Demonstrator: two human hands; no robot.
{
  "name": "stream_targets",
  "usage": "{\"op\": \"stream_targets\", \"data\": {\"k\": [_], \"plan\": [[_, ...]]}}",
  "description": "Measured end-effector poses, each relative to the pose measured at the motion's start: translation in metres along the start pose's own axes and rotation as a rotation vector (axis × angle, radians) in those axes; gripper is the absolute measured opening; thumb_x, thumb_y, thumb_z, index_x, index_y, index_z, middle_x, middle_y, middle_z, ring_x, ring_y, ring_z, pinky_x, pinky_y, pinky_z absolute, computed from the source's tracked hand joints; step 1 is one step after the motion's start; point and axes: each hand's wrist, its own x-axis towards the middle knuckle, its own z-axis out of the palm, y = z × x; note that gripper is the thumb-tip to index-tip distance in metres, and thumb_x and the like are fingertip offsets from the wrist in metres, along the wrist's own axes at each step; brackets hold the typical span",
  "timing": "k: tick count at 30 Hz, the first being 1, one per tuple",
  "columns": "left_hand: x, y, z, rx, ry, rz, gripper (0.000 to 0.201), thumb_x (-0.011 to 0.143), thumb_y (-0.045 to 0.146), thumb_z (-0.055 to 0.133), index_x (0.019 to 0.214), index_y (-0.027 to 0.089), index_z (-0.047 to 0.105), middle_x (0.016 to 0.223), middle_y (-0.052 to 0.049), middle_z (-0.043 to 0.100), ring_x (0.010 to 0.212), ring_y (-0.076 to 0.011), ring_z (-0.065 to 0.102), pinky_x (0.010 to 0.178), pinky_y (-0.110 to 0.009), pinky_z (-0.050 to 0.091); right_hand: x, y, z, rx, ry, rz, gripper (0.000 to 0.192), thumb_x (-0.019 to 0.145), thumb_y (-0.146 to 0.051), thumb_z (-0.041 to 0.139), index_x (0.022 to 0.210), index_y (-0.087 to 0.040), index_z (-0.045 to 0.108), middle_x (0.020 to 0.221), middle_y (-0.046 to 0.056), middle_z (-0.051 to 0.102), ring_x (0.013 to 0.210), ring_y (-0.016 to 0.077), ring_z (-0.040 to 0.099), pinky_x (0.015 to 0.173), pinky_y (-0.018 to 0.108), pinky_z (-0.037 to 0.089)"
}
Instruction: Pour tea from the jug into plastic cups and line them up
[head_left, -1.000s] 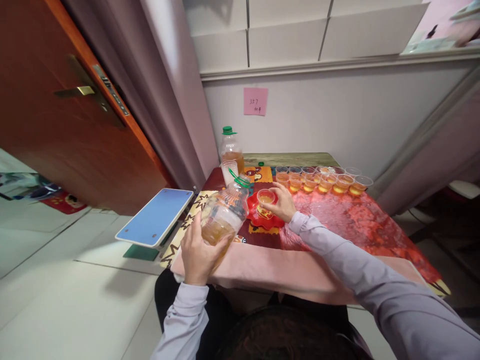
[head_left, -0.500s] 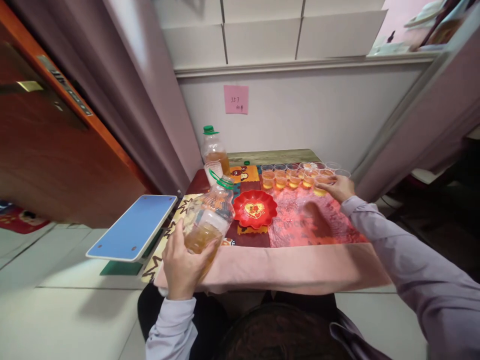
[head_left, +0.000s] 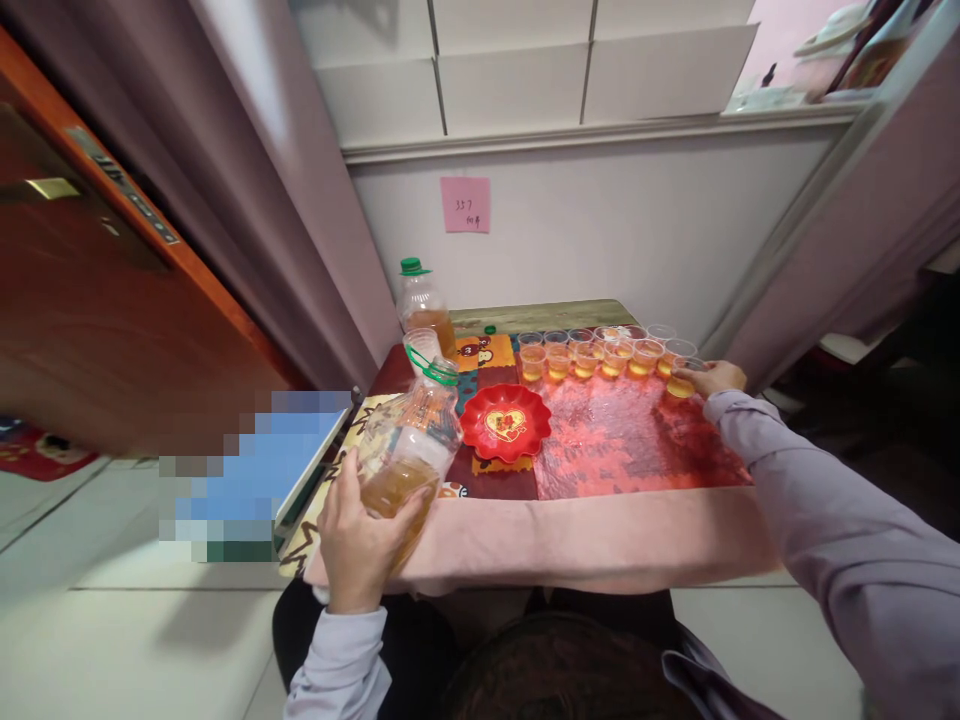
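My left hand (head_left: pixel 367 535) is wrapped around a clear plastic jug (head_left: pixel 420 430) by its lower part. The jug leans to the right, has a green handle at its uncapped neck, and holds amber liquid low down. Over at the right end of the table, the fingers of my right hand (head_left: pixel 716 379) close on a small clear plastic cup (head_left: pixel 681 388) with yellow liquid in it. Left of that cup runs a front row of similar cups (head_left: pixel 586 358) with amber liquid, and more clear cups (head_left: pixel 555 338) stand behind them.
A red scalloped plate (head_left: pixel 507 422) lies mid-table. At the back left stand a green-capped jug (head_left: pixel 426 310) and a white stack of cups (head_left: pixel 424 345). A small green cap (head_left: pixel 490 329) lies near the wall. Pink cloth (head_left: pixel 585 545) covers the front edge; a blue board (head_left: pixel 262 460) is at left.
My right hand has moved right along the row, with a cup at its fingers. My left hand keeps the jug tilted much as before. The view has shifted slightly.
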Motion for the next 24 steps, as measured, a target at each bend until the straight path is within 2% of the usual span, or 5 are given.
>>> {"op": "stream_targets", "data": {"k": [5, 11, 14, 18, 24], "plan": [[0.001, 0.003, -0.002, 0.014, -0.01, -0.017, 0.106, 0.074, 0.077, 0.069, 0.156, 0.015, 0.044, 0.144, -0.023, 0.062, 0.132, -0.0427, 0.06, 0.112, -0.056, 0.047, -0.002, -0.001, 0.007, -0.078, 0.026, 0.274, 0.041, 0.048, -0.038, 0.093, 0.049, -0.028, 0.053, 0.077, 0.021, 0.071, 0.084, 0.0352, 0.066, 0.076, 0.051, 0.047], [0.001, 0.003, -0.002, 0.023, -0.004, -0.013, 0.107, 0.074, 0.08, 0.067, 0.154, 0.013, 0.046, 0.139, -0.024, 0.065, 0.127, -0.0422, 0.063, 0.11, -0.055, 0.05, -0.008, -0.001, 0.005, -0.047, 0.036, 0.326, 0.043, 0.043, -0.04, 0.097, 0.057, -0.027, 0.058, 0.085, 0.025, 0.071, 0.087, 0.0367, 0.065, 0.077, 0.052, 0.045], [0.0, 0.001, -0.001, 0.024, 0.008, 0.002, 0.107, 0.074, 0.079, 0.068, 0.154, 0.012, 0.046, 0.14, -0.025, 0.064, 0.127, -0.0431, 0.063, 0.109, -0.057, 0.05, -0.013, -0.003, 0.003, -0.029, 0.041, 0.312, 0.059, 0.041, -0.053, 0.098, 0.081, -0.017, 0.071, 0.105, 0.036, 0.068, 0.099, 0.0421, 0.065, 0.082, 0.055, 0.046], [-0.002, -0.001, -0.001, 0.023, 0.024, 0.027, 0.104, 0.076, 0.077, 0.069, 0.155, 0.013, 0.045, 0.143, -0.025, 0.063, 0.13, -0.0424, 0.062, 0.11, -0.057, 0.05, -0.017, -0.028, 0.002, -0.053, 0.078, 0.148, 0.095, 0.061, -0.059, 0.091, 0.132, -0.003, 0.062, 0.139, 0.043, 0.054, 0.127, 0.044, 0.057, 0.097, 0.053, 0.045], [-0.005, -0.005, -0.004, 0.034, 0.044, 0.065, 0.102, 0.079, 0.076, 0.068, 0.156, 0.015, 0.043, 0.144, -0.023, 0.063, 0.13, -0.039, 0.063, 0.11, -0.051, 0.051, -0.049, -0.129, 0.015, 0.117, -0.154, -0.357, 0.053, 0.088, -0.048, 0.068, 0.129, -0.016, 0.07, 0.119, 0.018, 0.075, 0.108, 0.03, 0.069, 0.1, 0.045, 0.05]]}}
